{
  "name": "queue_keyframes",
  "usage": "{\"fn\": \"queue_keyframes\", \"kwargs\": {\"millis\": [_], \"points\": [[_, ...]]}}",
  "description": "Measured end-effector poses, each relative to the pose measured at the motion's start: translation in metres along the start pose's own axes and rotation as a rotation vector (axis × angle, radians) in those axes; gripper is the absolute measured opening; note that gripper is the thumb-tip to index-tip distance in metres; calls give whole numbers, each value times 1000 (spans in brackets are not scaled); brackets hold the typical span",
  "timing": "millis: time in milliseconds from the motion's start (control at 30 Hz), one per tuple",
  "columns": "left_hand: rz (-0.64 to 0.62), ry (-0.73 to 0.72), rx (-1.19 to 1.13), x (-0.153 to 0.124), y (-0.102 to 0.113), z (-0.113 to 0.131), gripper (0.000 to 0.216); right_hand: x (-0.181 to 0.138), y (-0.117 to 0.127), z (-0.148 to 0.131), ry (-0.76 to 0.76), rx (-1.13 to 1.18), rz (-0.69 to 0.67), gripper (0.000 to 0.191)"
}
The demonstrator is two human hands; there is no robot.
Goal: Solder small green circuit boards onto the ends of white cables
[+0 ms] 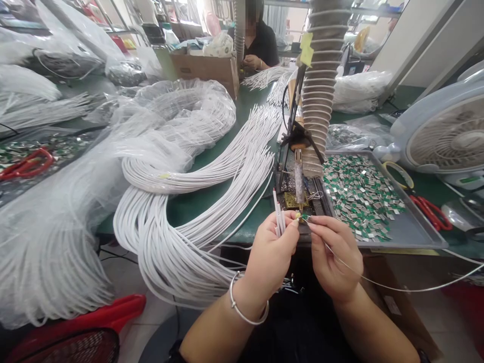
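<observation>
Okay, so this looks like the soldering step, judging by how both hands meet right under the tip of the soldering iron [300, 184]. Left hand [275, 242] has a few white cable ends [280, 219] gripped in it, thumb and forefinger pinched together towards the tip. Right hand [336, 254] is pinching a thin wire [408, 290] (solder, I'd guess) that trails off to the right edge. A small green board [304, 216] sits between the two sets of fingertips, just below the iron; can't tell which hand really has it, or what the yellow bit there is.

What the next move calls for, imo: steady fingers, everything lined up at the tip, skin clear of the hot part.

Surface-wise, the green table [185, 212] is packed. Loose white cable bundles [212, 174] lie left of the iron, bagged coils [204, 101] beyond them. On the right there's a grey tray [419, 238] heaped with little boards [357, 196], then a tape roll [398, 174], red-handled scissors [431, 212] and a fan [461, 131]. A fat ribbed hose [321, 75] hangs over the iron, and a co-worker [264, 45] sits across, next to a cardboard box [207, 70].
</observation>
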State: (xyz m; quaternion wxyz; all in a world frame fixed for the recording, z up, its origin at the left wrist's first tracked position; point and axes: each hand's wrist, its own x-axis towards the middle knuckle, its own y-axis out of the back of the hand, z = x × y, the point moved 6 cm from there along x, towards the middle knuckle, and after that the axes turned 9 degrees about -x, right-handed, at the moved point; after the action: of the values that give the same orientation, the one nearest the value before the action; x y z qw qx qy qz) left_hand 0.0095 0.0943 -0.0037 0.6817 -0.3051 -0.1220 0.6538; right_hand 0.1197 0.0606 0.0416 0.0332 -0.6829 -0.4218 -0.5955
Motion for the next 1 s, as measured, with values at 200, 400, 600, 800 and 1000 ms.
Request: {"fn": "queue_keyframes", "kwargs": {"millis": [200, 400, 600, 800, 1000], "points": [[-32, 13, 26, 1, 6, -8, 8, -5, 0, 3, -53, 78, -32, 28], [-26, -37, 139, -1, 13, -5, 14, -13, -4, 11, -158, 139, -102, 30], [-31, -125, 274, -4, 10, 3, 12, -13, -11, 14, -191, 93, -162, 21], [-37, -119, 531, -6, 9, 7, 16, -12, -12, 14, -190, 91, -161, 15], [-114, -71, 543, -7, 9, 6, 19, -14, -13, 12, -145, 122, -126, 22]]}}
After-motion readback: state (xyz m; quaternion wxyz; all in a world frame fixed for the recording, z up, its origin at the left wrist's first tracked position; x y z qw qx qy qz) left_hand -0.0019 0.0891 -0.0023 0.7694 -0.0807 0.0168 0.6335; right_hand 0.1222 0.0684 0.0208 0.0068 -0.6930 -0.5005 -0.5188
